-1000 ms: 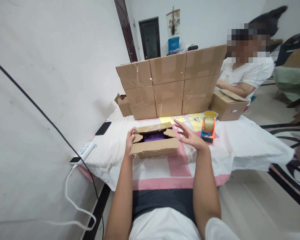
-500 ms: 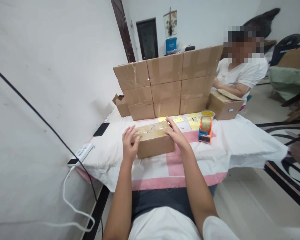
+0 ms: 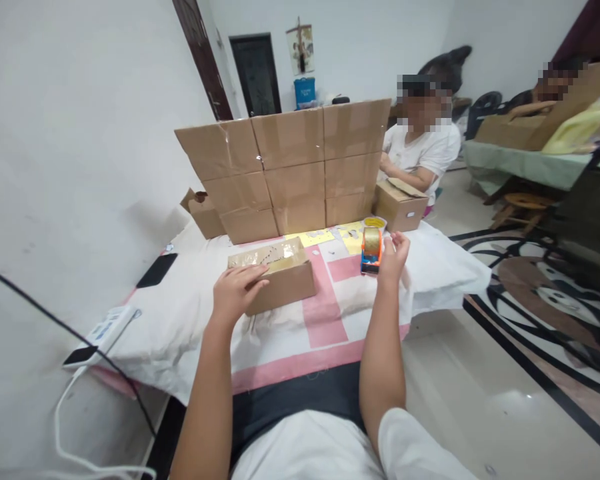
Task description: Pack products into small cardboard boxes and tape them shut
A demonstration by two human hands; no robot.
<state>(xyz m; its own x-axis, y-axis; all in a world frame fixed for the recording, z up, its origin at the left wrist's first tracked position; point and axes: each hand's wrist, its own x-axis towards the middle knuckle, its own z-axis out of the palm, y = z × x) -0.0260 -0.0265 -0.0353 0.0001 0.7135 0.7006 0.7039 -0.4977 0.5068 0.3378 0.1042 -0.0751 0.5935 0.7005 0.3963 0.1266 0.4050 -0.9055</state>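
Observation:
A small cardboard box (image 3: 283, 290) lies in front of me, with clear tape across its top. My left hand (image 3: 237, 290) rests over the box's left end, its fingers lying flat along the upper edge. Farther right, an orange and blue tape dispenser (image 3: 371, 250) stands on the cloth, loaded with a roll of tape. Just at its right side is my right hand (image 3: 395, 257), raised with thumb and fingers apart and nothing held. Whether the hand touches the dispenser I cannot tell.
A tall folded cardboard panel (image 3: 295, 173) stands behind the box. An open carton (image 3: 400, 203) and a yellow tape roll (image 3: 375, 222) are at the right. On the left lie a black phone (image 3: 157, 271) and a power strip (image 3: 111, 330). A person (image 3: 423, 150) sits beyond the carton.
My right hand has left the box's right end and moved right to the tape dispenser. The left hand stays on the box. The view has turned to the right.

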